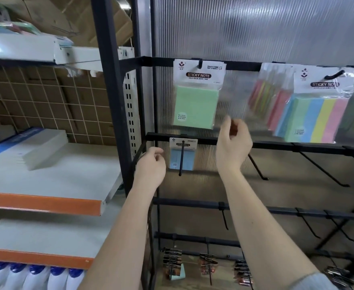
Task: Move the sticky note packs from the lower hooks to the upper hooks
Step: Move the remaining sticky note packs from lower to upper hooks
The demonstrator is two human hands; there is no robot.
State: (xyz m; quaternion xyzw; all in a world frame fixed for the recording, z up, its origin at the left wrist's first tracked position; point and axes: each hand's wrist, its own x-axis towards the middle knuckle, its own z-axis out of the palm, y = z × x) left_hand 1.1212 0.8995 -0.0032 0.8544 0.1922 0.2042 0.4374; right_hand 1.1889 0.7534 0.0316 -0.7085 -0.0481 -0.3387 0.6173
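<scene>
A green sticky note pack [196, 101] hangs on an upper hook [200, 63] of the black rack. A small blue sticky note pack [187, 156] hangs on a lower hook [181, 158] right under it. At the upper right hang multicoloured packs [318, 114] on another hook [335, 74]. My left hand [151, 166] hovers just left of the blue pack, fingers loosely curled, holding nothing. My right hand [233, 143] is raised beside the green pack's lower right corner, fingers loosely bent and empty.
Several bare black hooks [322, 168] jut out on the lower rails to the right. Small dark packs [172, 262] hang near the floor. A white and orange shelf [46, 197] with boxed goods stands at the left, blue-capped bottles [36, 275] beneath it.
</scene>
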